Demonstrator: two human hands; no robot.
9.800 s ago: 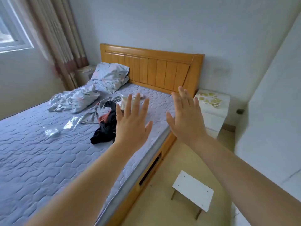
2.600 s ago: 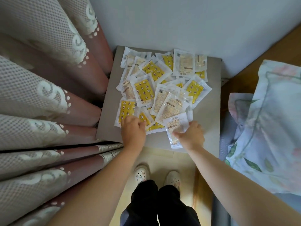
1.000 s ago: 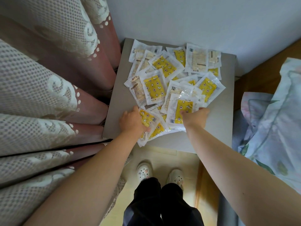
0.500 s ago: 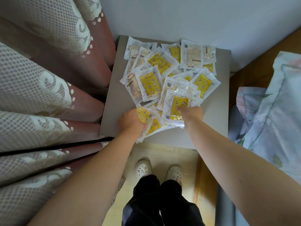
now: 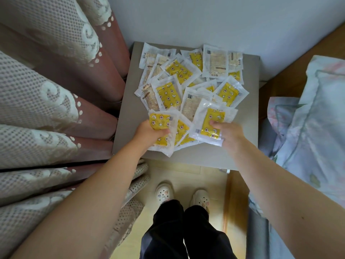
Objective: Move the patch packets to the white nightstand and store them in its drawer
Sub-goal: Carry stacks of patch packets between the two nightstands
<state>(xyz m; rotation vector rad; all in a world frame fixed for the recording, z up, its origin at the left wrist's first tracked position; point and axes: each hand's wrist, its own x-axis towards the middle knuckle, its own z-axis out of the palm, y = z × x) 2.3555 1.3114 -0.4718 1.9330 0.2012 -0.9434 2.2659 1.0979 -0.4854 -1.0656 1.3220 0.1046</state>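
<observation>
Gathering the packets [image 5: 188, 81] is the step in hand, judging by the pile spread over the far two-thirds of the stand [image 5: 248, 131]. The left hand [image 5: 149, 131] grips the left bunch [image 5: 161, 126] with its thumb across the yellow face, lifted just off the top near the stand's near-left edge. The right hand [image 5: 230, 132] pinches the right bunch [image 5: 210, 126] by its near end, thumb on top, toward the middle of the near edge.

To do this well, I would sweep the loose packets toward the near edge and square them into each bunch rather than picking them up singly (the film looks slick, so a fat, uneven stack may fan out and slip). Work from the near rows to the far corners, and mind the left edge, where the curtain [image 5: 56, 101] hangs beside the stand and a dropped packet could vanish.

Both held bunches lie flat, yellow face up. The left one's long axis runs near edge to far edge, almost straight. The right one's runs the same way but leans, its far end tipped toward the far-right corner. The packets on the stand point every which way and overlap.
</observation>
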